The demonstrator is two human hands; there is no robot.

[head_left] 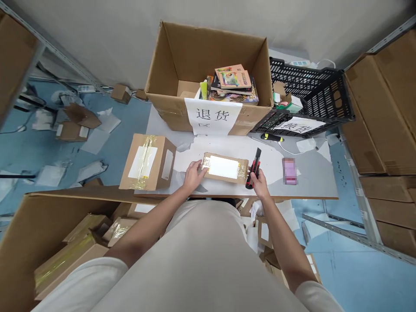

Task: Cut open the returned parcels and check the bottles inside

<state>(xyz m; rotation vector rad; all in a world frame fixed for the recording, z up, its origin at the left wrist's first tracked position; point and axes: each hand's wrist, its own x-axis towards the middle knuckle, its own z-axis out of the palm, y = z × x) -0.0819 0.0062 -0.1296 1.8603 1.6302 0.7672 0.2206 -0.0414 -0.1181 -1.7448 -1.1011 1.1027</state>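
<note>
A small taped cardboard box [224, 168] with a white label lies flat on the table in front of me. My left hand [194, 175] is at its left end, thumb on the top and fingers along the side. In my right hand [259, 182] is a red and black utility knife [255, 169], its dark blade pointing away from me, close to the box's right end. To the left of my left hand stands a larger taped cardboard box [147, 162], also labelled.
An open carton [169, 117] with books stands at the table's back, beside a black plastic crate [325, 97]. A barcode scanner-like black and yellow tool [272, 137] and a pink item [289, 171] lie at right. A big carton [19, 234] of parcels adjoins the table's front left.
</note>
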